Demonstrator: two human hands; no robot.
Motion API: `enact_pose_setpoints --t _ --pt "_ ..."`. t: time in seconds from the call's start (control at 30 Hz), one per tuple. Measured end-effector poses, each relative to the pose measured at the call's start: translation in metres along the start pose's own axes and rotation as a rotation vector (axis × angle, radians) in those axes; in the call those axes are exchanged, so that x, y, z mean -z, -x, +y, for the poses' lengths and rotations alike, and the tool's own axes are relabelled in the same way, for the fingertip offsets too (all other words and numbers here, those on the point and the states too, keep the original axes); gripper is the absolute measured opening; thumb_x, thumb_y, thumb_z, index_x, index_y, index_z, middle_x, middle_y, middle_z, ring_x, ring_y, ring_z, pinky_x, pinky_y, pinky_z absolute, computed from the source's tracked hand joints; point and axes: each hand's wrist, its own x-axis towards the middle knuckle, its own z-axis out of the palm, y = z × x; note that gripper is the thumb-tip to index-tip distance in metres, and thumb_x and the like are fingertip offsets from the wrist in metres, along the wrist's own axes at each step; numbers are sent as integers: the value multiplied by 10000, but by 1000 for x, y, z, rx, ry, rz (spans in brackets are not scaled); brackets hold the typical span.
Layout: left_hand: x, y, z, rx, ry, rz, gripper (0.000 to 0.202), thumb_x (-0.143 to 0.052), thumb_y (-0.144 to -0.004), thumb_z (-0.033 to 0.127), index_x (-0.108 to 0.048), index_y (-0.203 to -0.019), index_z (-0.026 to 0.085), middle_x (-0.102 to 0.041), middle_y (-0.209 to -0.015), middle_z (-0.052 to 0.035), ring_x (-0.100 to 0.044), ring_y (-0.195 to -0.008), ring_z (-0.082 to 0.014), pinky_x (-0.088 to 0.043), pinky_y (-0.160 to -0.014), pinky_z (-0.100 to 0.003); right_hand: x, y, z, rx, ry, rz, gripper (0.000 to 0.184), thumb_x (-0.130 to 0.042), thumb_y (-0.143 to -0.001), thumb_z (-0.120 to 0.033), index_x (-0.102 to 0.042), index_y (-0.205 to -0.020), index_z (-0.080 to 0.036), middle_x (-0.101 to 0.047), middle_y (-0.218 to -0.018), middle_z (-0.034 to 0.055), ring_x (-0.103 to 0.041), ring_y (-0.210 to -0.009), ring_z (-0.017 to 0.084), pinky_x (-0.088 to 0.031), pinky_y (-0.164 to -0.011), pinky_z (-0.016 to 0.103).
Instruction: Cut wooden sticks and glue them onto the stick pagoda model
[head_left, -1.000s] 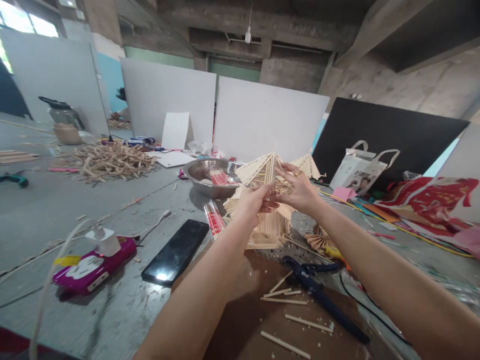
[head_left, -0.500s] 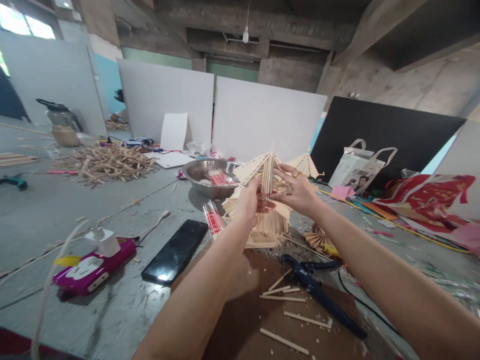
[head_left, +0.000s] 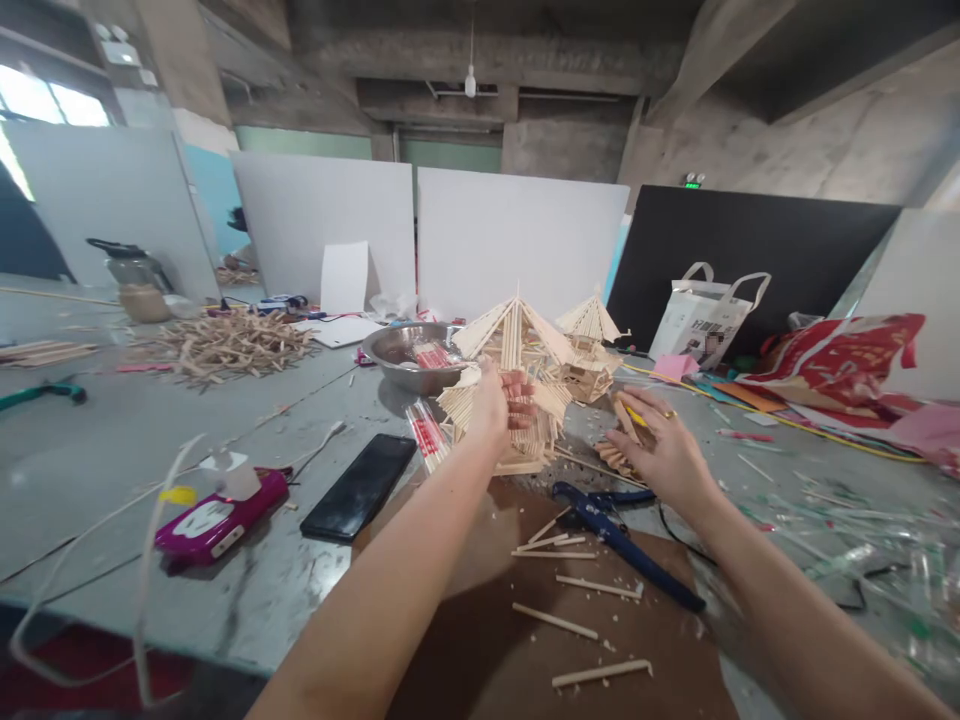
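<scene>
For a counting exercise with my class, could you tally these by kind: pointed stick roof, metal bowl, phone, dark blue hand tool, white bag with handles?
Pointed stick roofs: 2
Metal bowl: 1
Phone: 1
Dark blue hand tool: 1
White bag with handles: 1
Total: 6

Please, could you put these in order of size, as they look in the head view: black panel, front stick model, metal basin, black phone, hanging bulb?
1. Black panel
2. Front stick model, partly behind the left hand
3. Metal basin and black phone: too alike to rank; the phone looks nearer
4. Hanging bulb
</scene>
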Motion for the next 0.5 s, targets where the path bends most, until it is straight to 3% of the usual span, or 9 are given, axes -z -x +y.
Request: enact_pose_setpoints --t 0.1,0.17,0.27,0.4,0.5 --pt "4 11 -11 -48 -30 47 511 -212 -768 560 -517 -799 150 -575 -704 -38 -466 -396 -76 -358 -358 -208 7 27 15 -160 -48 -5 391 -499 -710 -421 -575 -993 -161 -545 -1089 117 -492 -1013 234 -366 -880 400" --pt "7 18 -22 -162 -167 74 391 -296 -774 478 -518 -780 156 -572 -719 -31 -467 -435 -73 -378 -398 -207 10 43 25 -261 -63 -15 375 -480 -709 -429 -587 -955 -165 -581 -1035 108 -527 -962 233 -388 -845 395" --pt "12 29 -39 -548 -696 81 234 -412 -749 347 -550 -699 165 -575 -699 -33 -519 -601 -122 -424 -540 -247 9 62 38 -357 -51 -12 373 -463 -699 -434 -596 -924 -168 -615 -977 100 -559 -897 239 -412 -797 397" --pt "13 36 -56 -1130 -1359 12 183 -430 -760 244 -592 -820 183 -595 -899 -67 -482 -925 -205 -369 -816 -361 3 77 49 -377 -34 -24 336 -456 -684 -409 -615 -862 -172 -645 -902 100 -582 -836 245 -433 -748 396" --pt "11 31 -65 -1315 -1621 -33 205 -434 -767 218 -581 -907 193 -560 -1007 -82 -436 -1015 -225 -306 -893 -413 0 82 53 -359 -14 -49 327 -456 -685 -397 -622 -857 -174 -648 -909 100 -578 -861 250 -424 -769 407"
